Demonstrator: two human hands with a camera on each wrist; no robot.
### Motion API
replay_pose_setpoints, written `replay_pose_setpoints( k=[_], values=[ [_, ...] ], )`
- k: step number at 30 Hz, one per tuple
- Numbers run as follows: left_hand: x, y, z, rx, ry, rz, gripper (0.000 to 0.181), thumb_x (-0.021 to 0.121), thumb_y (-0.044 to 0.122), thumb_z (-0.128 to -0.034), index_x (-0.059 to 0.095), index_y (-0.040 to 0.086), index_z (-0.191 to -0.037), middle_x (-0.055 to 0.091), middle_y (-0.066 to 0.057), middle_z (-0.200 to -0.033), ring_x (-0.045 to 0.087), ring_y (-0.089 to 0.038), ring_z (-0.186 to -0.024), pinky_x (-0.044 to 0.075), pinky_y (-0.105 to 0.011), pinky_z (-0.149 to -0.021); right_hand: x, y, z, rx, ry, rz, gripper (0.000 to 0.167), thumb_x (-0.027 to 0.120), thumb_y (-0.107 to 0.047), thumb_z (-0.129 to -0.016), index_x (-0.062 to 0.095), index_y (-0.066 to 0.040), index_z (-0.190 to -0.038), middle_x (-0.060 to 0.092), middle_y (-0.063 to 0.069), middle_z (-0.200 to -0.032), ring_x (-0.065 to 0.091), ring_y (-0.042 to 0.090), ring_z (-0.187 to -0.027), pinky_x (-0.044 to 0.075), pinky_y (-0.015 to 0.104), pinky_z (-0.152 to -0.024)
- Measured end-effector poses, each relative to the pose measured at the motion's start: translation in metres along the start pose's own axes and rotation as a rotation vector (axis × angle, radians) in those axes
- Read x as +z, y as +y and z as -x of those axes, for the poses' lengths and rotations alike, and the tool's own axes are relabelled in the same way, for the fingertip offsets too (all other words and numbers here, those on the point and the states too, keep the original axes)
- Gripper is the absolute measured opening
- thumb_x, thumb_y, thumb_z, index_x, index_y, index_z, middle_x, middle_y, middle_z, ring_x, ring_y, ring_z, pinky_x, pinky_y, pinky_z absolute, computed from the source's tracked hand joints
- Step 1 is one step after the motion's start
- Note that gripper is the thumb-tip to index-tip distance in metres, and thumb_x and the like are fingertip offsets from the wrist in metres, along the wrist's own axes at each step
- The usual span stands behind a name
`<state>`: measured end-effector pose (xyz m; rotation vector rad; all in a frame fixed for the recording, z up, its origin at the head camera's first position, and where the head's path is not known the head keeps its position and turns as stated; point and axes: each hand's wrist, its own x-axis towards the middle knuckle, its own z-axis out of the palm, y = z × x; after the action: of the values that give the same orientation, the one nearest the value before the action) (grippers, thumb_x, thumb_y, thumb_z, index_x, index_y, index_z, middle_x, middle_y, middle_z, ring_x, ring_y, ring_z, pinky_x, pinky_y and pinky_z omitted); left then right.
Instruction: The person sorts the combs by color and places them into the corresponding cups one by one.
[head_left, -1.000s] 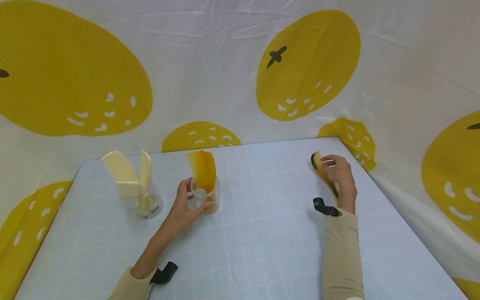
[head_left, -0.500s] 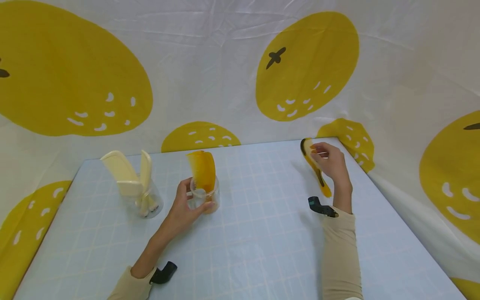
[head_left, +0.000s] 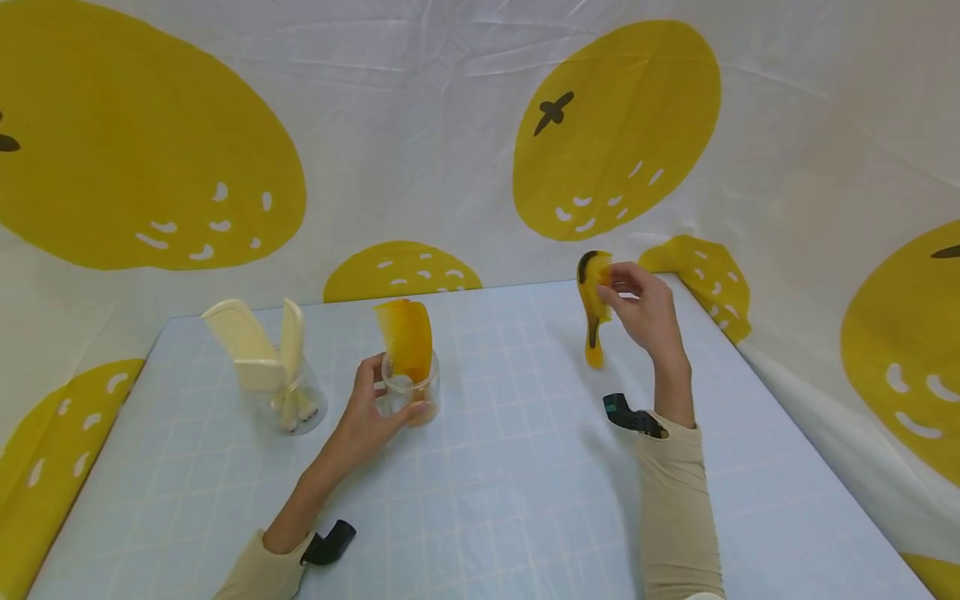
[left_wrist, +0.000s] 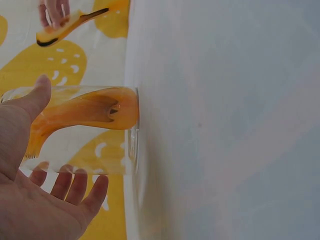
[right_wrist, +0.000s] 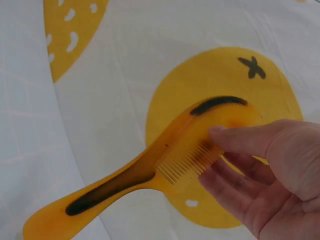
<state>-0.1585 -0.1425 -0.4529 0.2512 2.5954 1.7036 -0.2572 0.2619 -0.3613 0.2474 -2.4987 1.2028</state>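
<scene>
My left hand [head_left: 371,425] grips a clear glass jar [head_left: 433,392], thumb on one side and fingers on the other. Amber combs [head_left: 408,342] stand in that jar with their toothed ends up; one handle shows through the glass in the left wrist view. Off to the right, my right hand [head_left: 648,312] pinches a yellow-amber comb with dark streaks [right_wrist: 135,175] by its toothed end. Its handle points down, above the table. The thumb [right_wrist: 245,137] lies across the comb's face near the teeth, and the other fingers are behind it.
A second clear jar [head_left: 311,408] on the left holds several cream combs [head_left: 258,350], heads upward. The table has a pale blue checked cover [head_left: 495,483]. Behind it hangs a white cloth [head_left: 420,167] printed with yellow fruit.
My right hand has lifted the streaked comb off the table and carried it left and farther back, turning it more upright. The left hand and its jar have stayed put.
</scene>
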Motion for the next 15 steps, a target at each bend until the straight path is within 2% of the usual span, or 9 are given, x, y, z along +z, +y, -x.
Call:
replay_pose_setpoints(
  k=[10, 15],
  values=[
    [0.0, 0.0, 0.0, 0.003, 0.002, 0.004, 0.091, 0.083, 0.038, -0.0882, 0.024, 0.01, -0.151, 0.037, -0.011, -0.147, 0.039, -0.029, -0.135, 0.034, -0.055, -0.115, 0.013, -0.029, 0.002, -0.042, -0.035, -0.126, 0.033, 0.074, -0.009, -0.096, 0.065, 0.001, -0.126, 0.068, 0.018, -0.12, 0.066, 0.027, -0.107, 0.051, 0.009, -0.081],
    [0.0, 0.001, 0.0, 0.005, 0.002, 0.002, 0.091, 0.083, 0.038, -0.0881, 0.024, 0.009, -0.151, 0.038, -0.011, -0.146, 0.039, -0.029, -0.135, 0.035, -0.055, -0.115, 0.019, -0.044, 0.004, -0.085, -0.072, -0.268, 0.032, 0.074, -0.003, -0.094, 0.065, 0.004, -0.123, 0.067, 0.019, -0.115, 0.065, 0.02, -0.1, 0.055, 0.015, -0.081]
  ],
)
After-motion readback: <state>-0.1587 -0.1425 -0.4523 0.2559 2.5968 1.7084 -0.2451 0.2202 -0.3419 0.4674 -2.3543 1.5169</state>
